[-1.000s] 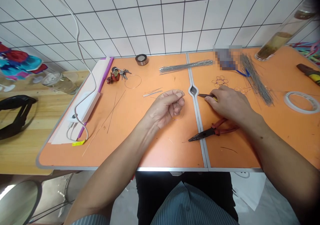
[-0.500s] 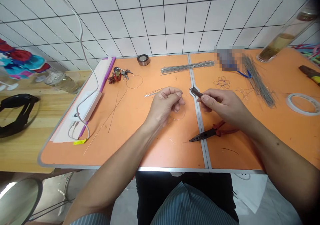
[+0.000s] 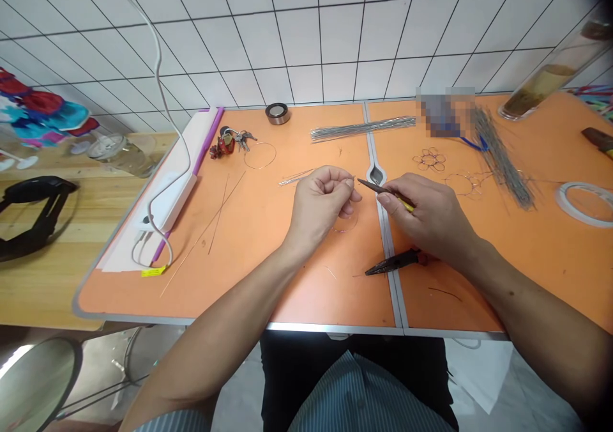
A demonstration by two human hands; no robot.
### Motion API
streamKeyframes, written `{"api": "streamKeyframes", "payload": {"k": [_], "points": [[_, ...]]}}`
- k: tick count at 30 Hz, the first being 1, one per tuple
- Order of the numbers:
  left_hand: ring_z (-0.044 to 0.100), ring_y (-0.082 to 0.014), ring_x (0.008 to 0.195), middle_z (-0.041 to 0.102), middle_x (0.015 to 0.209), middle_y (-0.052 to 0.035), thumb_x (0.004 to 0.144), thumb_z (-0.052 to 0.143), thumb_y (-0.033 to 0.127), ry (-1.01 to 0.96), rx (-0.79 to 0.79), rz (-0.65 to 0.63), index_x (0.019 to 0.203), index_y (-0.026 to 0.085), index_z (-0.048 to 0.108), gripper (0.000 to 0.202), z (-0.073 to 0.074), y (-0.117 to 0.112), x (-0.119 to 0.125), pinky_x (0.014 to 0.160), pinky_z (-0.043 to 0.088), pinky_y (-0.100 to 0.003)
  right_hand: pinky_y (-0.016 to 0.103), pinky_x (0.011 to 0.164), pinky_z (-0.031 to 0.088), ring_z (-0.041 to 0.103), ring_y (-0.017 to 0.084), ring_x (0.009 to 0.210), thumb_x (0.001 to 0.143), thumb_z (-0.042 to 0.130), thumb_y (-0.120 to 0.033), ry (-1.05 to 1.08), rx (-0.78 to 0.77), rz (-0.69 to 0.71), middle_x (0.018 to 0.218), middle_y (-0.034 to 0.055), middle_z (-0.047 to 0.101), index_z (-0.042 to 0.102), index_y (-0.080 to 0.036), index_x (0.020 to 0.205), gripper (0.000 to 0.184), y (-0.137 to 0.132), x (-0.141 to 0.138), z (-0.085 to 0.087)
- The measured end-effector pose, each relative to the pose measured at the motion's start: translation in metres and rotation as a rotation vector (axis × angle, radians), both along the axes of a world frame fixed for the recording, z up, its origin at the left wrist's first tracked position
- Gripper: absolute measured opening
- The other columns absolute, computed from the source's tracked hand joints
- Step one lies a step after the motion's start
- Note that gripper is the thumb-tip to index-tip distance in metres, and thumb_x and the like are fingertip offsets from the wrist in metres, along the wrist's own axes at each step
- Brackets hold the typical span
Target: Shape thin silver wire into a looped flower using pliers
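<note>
Item: a left hand [image 3: 318, 208], its grip closed, thumb pressed to curled fingers, pinching a thin wire [image 3: 354, 180] whose short end shows past the fingertips. Item: a right hand [image 3: 431, 218], its grip also closed, holding a slim dark-tipped tool with a yellow handle [image 3: 383, 190]. The tool's long axis runs from the right hand up and left, its tip just beside the wire end and the left fingertips, apparently not touching; the right hand is the nearer to the tool, the left to the wire. Below the left hand, a small loop of fine wire [image 3: 345, 225] lies on the orange tabletop [image 3: 258, 278]; whether it joins the pinched wire cannot be told. Also on the tabletop: red-handled needle-nose pliers [image 3: 395, 262] just below the right hand; a wire flower [image 3: 430, 159]; a looser wire shape [image 3: 467, 185]; a sheaf of straight wire rods [image 3: 363, 129]; a second, longer sheaf [image 3: 501, 157]; a wire hoop [image 3: 260, 155]; keys with a red charm [image 3: 224, 144]; a roll of clear tape [image 3: 582, 203]; a white power strip [image 3: 167, 199]. One patch at the far edge is blurred out.
</note>
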State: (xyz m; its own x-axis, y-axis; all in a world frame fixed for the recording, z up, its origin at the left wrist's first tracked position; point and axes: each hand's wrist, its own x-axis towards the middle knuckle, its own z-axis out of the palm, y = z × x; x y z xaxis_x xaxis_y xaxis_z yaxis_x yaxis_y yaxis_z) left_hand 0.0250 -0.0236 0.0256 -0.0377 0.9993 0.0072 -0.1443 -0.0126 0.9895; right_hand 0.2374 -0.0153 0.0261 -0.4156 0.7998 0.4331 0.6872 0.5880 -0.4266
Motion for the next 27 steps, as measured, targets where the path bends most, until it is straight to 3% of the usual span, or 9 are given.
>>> {"api": "streamKeyframes", "payload": {"k": [19,27], "points": [[0.06,-0.0084,0.052,0.076,0.072,-0.0017,0.092,0.071,0.021,0.034,-0.025,-0.01,0.085,0.018,0.069,0.008,-0.0006,0.0001,0.0011,0.051,0.047,-0.019,0.038,0.07,0.048,0.071,0.025,0.081,0.111,0.056,-0.036,-0.091,0.095,-0.031,0.088,0.0077,0.073,0.076,-0.021,0.103,0.026,-0.0005,0.0,-0.0053],[0.059,-0.0085,0.052,0.076,0.072,-0.0021,0.092,0.072,0.022,0.033,-0.027,-0.014,0.084,0.019,0.069,0.009,0.0004,-0.0001,0.0009,0.051,0.047,-0.02,0.039,0.072,0.049,0.07,0.025,0.083,0.111,0.055,-0.035,-0.091,0.046,-0.028,0.089,0.0084,0.075,0.075,-0.023,0.101,0.025,-0.0033,-0.0028,-0.0001]]}}
